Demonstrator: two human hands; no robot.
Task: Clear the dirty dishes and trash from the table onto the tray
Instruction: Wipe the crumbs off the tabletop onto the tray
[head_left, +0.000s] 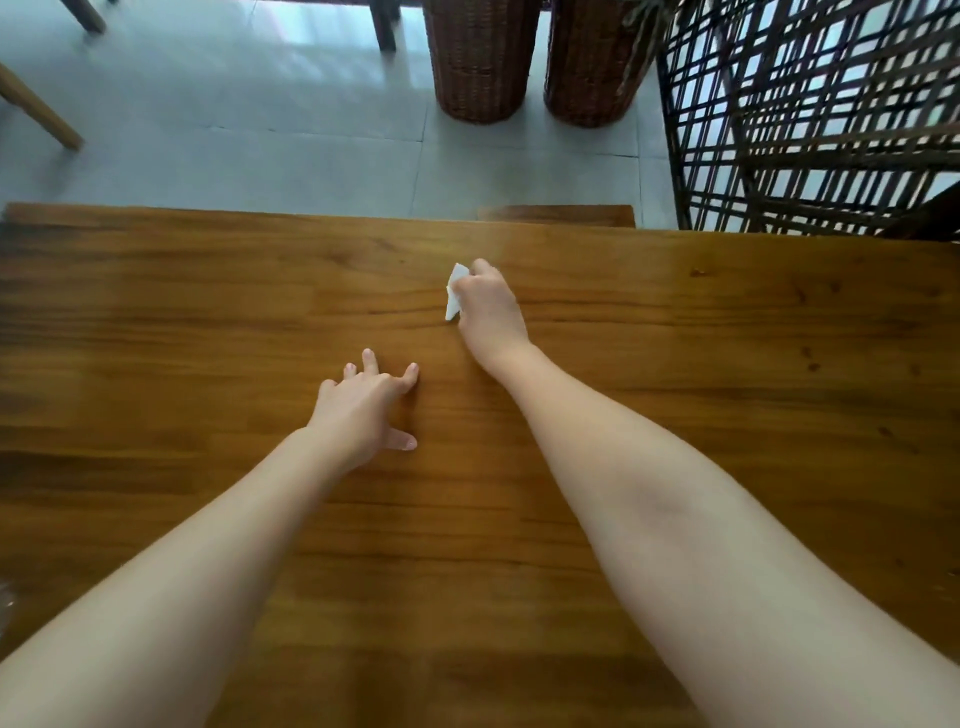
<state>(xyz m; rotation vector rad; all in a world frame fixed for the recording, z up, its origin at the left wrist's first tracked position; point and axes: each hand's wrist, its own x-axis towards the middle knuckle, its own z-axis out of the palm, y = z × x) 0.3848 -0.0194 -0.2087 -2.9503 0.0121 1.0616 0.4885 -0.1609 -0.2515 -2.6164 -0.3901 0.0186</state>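
Two bare forearms (675, 519) reach out from the bottom edge over a brown wooden table (753, 374), the left one coming in from the lower left and the right one from the lower right.

The left hand (363, 405) lies nearer the person, palm down, its fingers spread wide and holding nothing. The fingertips (369, 357) seem to touch the wood, though the blur leaves that uncertain, and the thumb points out toward the right forearm.

The right hand (488, 306) is beyond the left hand and a little to its right, farther out over the tabletop. Its fingers are curled round a white napkin (454, 291), which sticks out of the hand on its left side in a crumpled point. The lower tip of the napkin is at or just above the wood.

Beyond the right hand the table ends, and a narrow wooden slab (556, 214) shows just past the edge. Farther out, on a pale tiled floor (234, 114), two tall wicker baskets (480, 57) stand side by side. To their right, well to the right of the right hand, is a dark lattice (810, 114) of crossed bars. Far to the left of the left hand, a slanted wooden leg (41, 109) stands on the tiles.
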